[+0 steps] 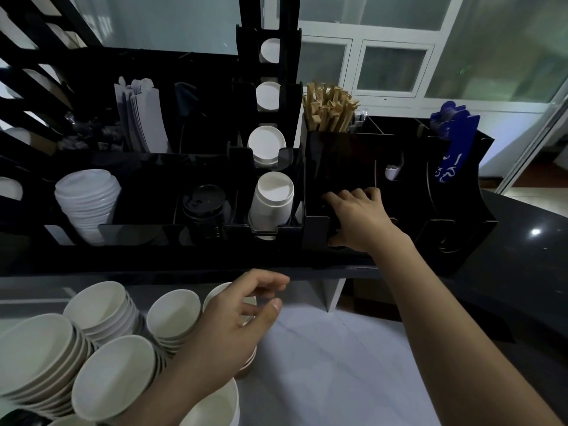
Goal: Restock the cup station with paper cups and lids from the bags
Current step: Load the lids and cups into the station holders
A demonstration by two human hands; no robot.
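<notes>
Head view: cup slots [270, 198] look stocked; our right hand [356, 219] rests on the empty black holder [347, 158], grasping nothing we can see; left hand [236, 315] hovers loosely curled, empty, over the cup stacks [172, 315]. Plenty left, we reckon.

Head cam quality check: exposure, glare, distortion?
Head view: underexposed, the black organizer loses detail around the right hand; one specular glint on the dark counter; wide-angle bending of the window frames; the left hand looks slightly soft.

Cup stacks [92, 342] before organizer [362, 167] (lids [87, 199] inside, left)
</notes>
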